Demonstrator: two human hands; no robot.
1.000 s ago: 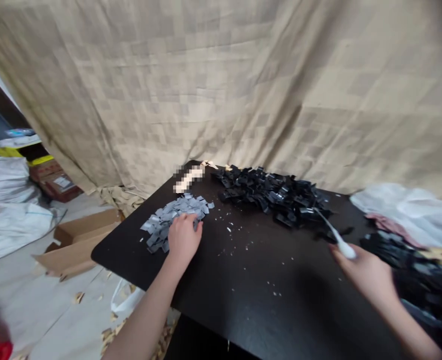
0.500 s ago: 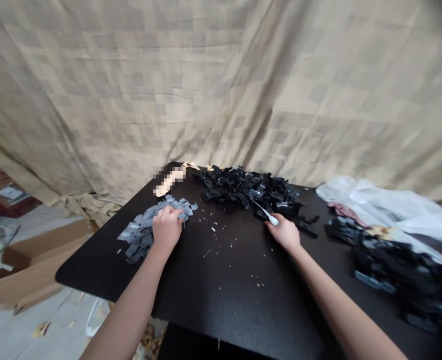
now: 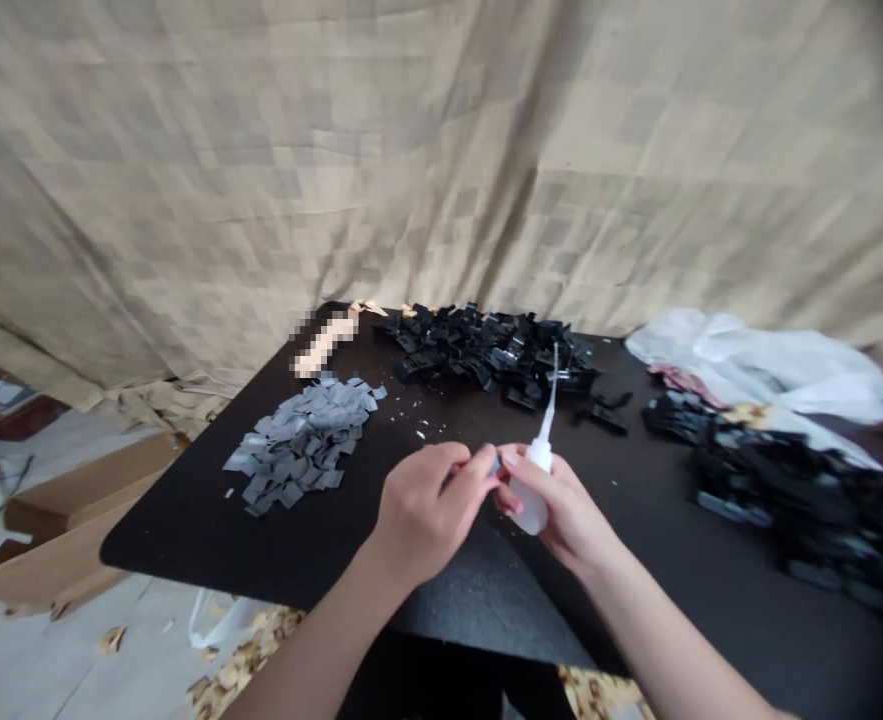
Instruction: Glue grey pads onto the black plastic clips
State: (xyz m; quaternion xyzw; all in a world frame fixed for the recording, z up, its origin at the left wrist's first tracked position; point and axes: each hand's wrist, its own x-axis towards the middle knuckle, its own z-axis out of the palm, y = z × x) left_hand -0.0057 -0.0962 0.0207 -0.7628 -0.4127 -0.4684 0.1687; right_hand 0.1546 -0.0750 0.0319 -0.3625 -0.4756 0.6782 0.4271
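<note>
Grasping a squat, whitish plastic bottle (image 3: 532, 512) with a long, thin nozzle (image 3: 549, 418), the right hand (image 3: 572, 505) holds it in front of the body, above the dark brown tabletop (image 3: 441, 600), nozzle pointing up and away. The left hand (image 3: 422, 510) is closed in a pinch, its fingertips meeting those of the right, with a small, flat grey piece (image 3: 495, 464) just showing between them; most of that piece is hidden.

The bottle looks light, and its wall probably gives under a squeeze, so the body is the place to hold, low and gently; the slender nozzle seems likely to bend if gripped. The grey piece seems thin, light and fairly stiff, best pinched by opposite edges, as its flat faces may slide.

Similar pieces lie in a loose grey heap (image 3: 302, 445) to the left. Beyond the hands sits a heap of glossy black plastic-looking parts (image 3: 486, 350); they look light, probably slippery, and apt to tangle, so lifting one by an exposed end seems safest.
</note>
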